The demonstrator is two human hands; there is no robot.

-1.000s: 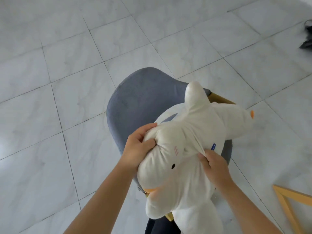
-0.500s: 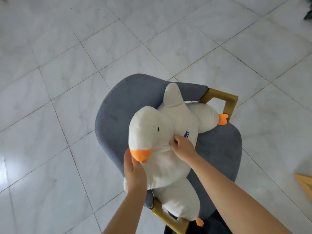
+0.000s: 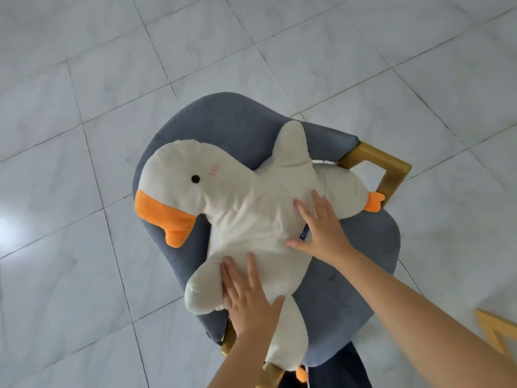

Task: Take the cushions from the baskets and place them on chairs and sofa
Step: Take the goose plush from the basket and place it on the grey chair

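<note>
1. Your left hand [image 3: 249, 301] lies flat on the lower belly of the duck cushion [image 3: 251, 219], fingers straight and spread, pointing up toward the head. It is released: it presses the plush and grasps nothing.
2. Your right hand [image 3: 321, 233] is released as well. Its palm rests on the cushion's right flank, just over the small blue tag [image 3: 304, 233], with fingers fanned toward the wing and thumb pointing back toward your left hand.
3. Both hands touch the cushion. The left sits nearer you and lower on the body; the right sits further along, toward the tail side.
4. The cushion lies on the seat of the grey chair [image 3: 223, 121], face up. Its head with the orange beak [image 3: 165, 217] leans against the backrest on your left.
5. Its long axis runs on a diagonal, from the head at upper left down to the orange foot [image 3: 300, 373] at the near seat edge. That leg hangs past the seat front, beside the chair's gold frame [image 3: 391, 169].
6. The other foot [image 3: 373, 201] reaches the gold armrest on the right.
7. By my judgement the placing is nearly done. Since the weight trails toward you, lift both palms straight off without dragging the plush forward.
8. The pale tiled floor [image 3: 84, 79] surrounds the chair; a yellow wooden frame [image 3: 495, 331] shows at the right edge.
</note>
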